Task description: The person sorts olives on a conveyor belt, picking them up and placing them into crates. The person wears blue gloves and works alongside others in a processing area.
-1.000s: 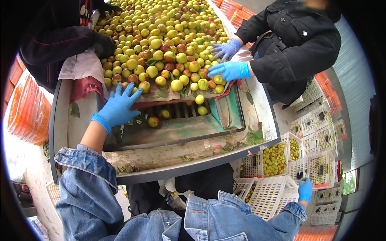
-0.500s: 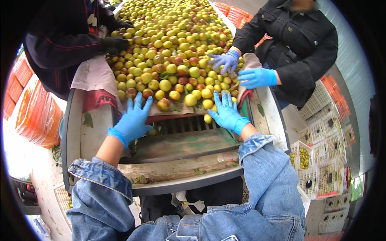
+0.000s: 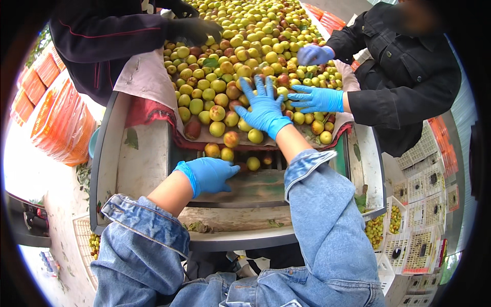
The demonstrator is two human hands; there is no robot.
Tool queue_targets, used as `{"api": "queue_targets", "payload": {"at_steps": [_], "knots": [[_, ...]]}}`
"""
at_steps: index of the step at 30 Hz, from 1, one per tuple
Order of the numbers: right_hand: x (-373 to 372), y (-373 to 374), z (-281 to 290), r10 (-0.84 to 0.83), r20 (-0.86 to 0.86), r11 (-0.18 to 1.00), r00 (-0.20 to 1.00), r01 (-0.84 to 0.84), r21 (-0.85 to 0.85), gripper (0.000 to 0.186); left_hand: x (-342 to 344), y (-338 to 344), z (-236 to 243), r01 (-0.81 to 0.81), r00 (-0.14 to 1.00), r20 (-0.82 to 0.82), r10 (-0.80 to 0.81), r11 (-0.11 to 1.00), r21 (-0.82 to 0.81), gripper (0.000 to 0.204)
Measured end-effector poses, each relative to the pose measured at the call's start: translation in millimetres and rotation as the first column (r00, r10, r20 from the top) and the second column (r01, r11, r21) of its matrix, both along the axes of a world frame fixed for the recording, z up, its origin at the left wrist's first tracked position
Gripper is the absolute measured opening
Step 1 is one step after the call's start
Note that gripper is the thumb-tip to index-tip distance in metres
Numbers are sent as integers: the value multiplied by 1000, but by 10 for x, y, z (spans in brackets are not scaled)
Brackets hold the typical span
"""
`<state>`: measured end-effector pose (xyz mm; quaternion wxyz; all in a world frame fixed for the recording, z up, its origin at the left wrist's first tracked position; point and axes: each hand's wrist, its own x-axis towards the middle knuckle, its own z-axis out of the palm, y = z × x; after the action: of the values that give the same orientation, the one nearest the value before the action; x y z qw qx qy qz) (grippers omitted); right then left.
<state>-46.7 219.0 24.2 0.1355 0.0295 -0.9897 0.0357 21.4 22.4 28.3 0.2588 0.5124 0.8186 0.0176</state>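
Note:
My right hand point(image 3: 263, 107), in a blue glove, rests with spread fingers on yellow-green and reddish round fruit point(image 3: 217, 113) piled on a sloping bed with pale cloth point(image 3: 140, 77) and red fabric along its lower edge. My left hand point(image 3: 209, 176), also gloved, is lower and to the left, loosely curved and open above the dark slotted trough point(image 3: 261, 187), beside a few fruit near the lip point(image 3: 227, 153). Nothing is visibly gripped in either hand. The underside of the left hand's fingers is partly hidden.
At right, a person in black point(image 3: 409, 82) has gloved hands on the pile. At left stands another person in dark clothing point(image 3: 102, 46) with dark gloves. Orange bagged bundles point(image 3: 61, 125) lie at left; white crates point(image 3: 419, 220), some holding fruit, cover floor at lower right.
My right hand came up from low at the right and moved further up onto the pile. My left hand moved lower, toward the trough. Some fruit has rolled to the lip.

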Motion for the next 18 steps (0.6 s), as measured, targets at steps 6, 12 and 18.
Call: {"api": "queue_targets", "payload": {"at_steps": [6, 12, 18], "knots": [[480, 6, 9, 317, 249, 944, 915, -330, 14, 57, -70, -80, -47, -62, 998, -3, 62, 998, -6, 58], [429, 534, -85, 126, -195, 967, 973, -165, -196, 63, -34, -54, 50, -100, 995, 24, 100, 995, -16, 54], [552, 70, 192, 320, -353, 944, 879, -325, 46, 44, 3, -35, 51, -40, 998, 35, 44, 993, -110, 43]]}}
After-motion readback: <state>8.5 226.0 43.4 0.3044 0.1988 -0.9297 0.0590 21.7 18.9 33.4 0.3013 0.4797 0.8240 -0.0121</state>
